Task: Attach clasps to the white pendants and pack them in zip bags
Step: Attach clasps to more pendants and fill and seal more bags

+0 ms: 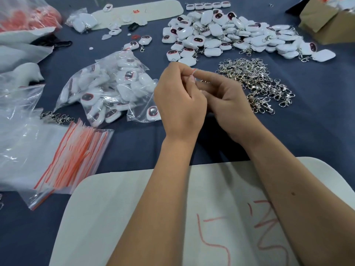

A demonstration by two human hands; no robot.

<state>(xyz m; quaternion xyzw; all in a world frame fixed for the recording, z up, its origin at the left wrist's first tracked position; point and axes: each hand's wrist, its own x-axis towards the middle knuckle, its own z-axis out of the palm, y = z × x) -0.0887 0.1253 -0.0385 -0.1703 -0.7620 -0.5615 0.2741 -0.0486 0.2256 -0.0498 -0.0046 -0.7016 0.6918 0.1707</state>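
Observation:
My left hand (178, 96) and my right hand (228, 98) meet above the blue cloth, both pinching the red-striped top of a small zip bag (194, 71). A metal clasp glints between the fingers; the bag's contents are hidden by my hands. Loose white pendants (226, 33) with dark red faces lie heaped at the back, many with clasps on them. A pile of silver clasps (255, 83) sits just right of my hands. Packed pendants fill clear bags (107, 89) to the left. A stack of empty zip bags (76, 156) with orange strips lies front left.
A white board (172, 217) with red marks lies under my forearms. Another white board (153, 10) is at the back. A cardboard box (326, 22) stands back right. Plastic bags with orange items (25, 14) sit back left.

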